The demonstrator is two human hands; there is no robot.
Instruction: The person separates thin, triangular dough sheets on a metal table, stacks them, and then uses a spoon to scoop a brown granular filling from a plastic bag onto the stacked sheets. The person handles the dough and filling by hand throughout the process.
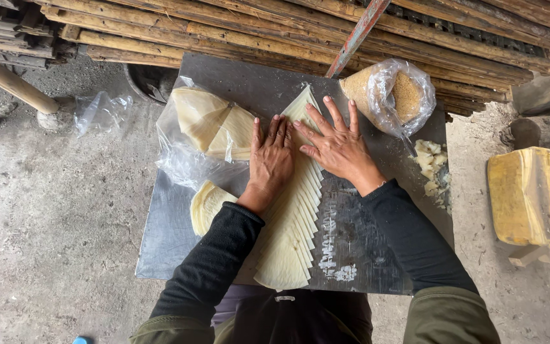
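Both your hands lie flat, fingers released, gripping nothing; left hand (271, 160) presses palm-down on the upper part of a fanned row of pale dough sheets (293, 229); right hand (337, 146) w/ fingers spread, touching the row's top end; row runs down the middle of a grey metal board (167, 236); clear bag of folded sheets (208, 127) just left of hands; bag of brown crumbs (394, 94) at upper right; pale scraps (431, 165) nr right edge; yellow stool (529, 194) well apart.
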